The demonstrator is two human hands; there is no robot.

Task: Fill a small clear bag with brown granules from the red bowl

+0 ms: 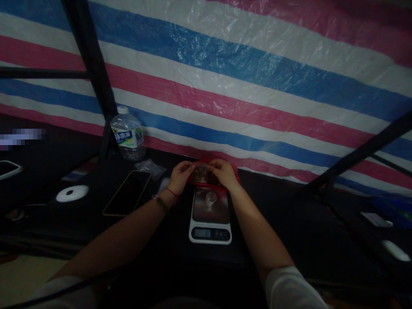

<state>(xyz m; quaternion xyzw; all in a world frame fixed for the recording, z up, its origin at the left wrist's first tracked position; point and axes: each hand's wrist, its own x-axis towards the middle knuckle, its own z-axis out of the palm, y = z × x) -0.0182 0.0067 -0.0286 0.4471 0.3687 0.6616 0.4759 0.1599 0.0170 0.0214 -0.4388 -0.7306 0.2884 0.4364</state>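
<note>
A small clear plastic bag (201, 172) is stretched between my two hands just beyond the scale. My left hand (180, 177) pinches its left side, and my right hand (222, 172) pinches the right side. Whether anything is inside the bag is too dim to tell. Behind and beneath it lies a red bag or tray (237, 172) with dark contents, partly hidden by my hands. Closer to me, a white kitchen scale (210, 238) with a metal plate carries a small clear cup (211, 198). The digits on its display are unreadable.
Left of my hands lie a dark phone (128, 193) and some crumpled clear plastic bags (151, 168). A big clear bottle (128, 135) stands behind them. Farther left is a white round device (72, 193). A striped tarp (225, 98) and black frame posts (93, 64) border the black table.
</note>
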